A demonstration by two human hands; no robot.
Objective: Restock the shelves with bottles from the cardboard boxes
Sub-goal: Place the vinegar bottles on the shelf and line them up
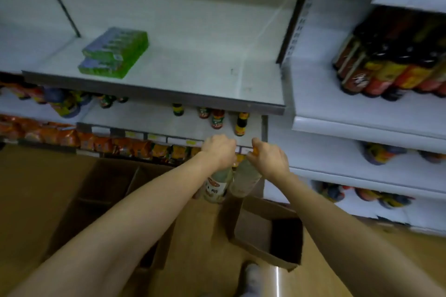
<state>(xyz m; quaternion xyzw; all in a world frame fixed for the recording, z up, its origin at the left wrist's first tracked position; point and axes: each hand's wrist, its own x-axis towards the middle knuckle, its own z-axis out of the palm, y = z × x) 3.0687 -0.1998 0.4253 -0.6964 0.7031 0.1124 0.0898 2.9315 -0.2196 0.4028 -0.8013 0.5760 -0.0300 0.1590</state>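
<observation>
My left hand grips the top of a pale bottle with an orange-and-white label. My right hand grips the orange-capped neck of a second pale bottle. Both bottles hang side by side in front of the edge of the middle shelf, above the floor. Below them an open cardboard box lies on the floor, dark inside. A larger divided cardboard box stands to the left under my left forearm.
Several small sauce bottles stand at the back of the middle shelf. A green pack lies on the upper shelf. Dark bottles fill the right-hand shelf. Orange snack bags line the lower left shelf.
</observation>
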